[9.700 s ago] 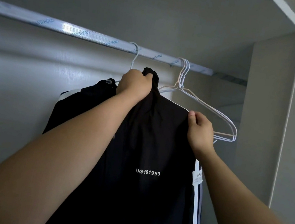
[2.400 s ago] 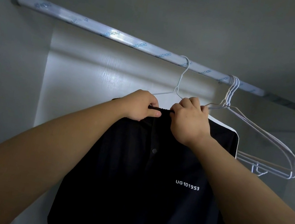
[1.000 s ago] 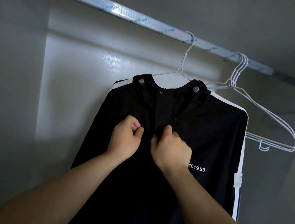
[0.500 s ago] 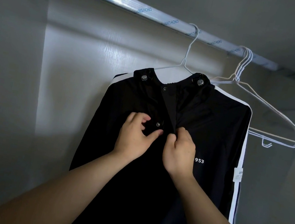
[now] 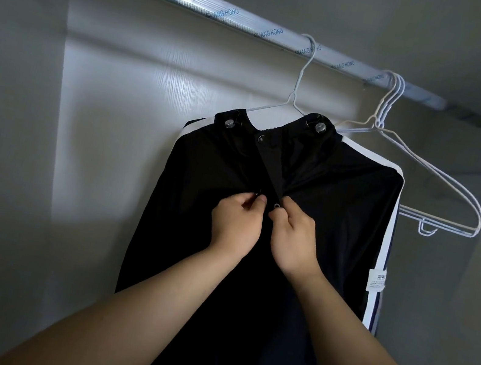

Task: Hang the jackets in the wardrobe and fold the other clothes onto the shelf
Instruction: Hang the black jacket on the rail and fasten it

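Both hands dropped from collar to mid-chest; the jacket (image 5: pixel 336 199) hangs on its hanger (image 5: pixel 297 95) off the rail (image 5: pixel 199 5). On left hand (image 5: pixel 236 225) and right hand (image 5: pixel 296 239), fingers (image 5: pixel 288 207) pinch one front edge each. Next: line the snap (image 5: pixel 277 205) halves up square, press, don't drag sideways.

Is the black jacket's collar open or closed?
Open. The collar ends stand apart, each with a bare snap; lower, the left hand and right hand pinch the jacket front.

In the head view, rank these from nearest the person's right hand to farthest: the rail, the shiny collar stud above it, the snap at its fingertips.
From the right hand:
1. Snap, at its fingertips on the jacket front.
2. Collar stud, above, at the collar's right end.
3. Rail, highest, overhead.
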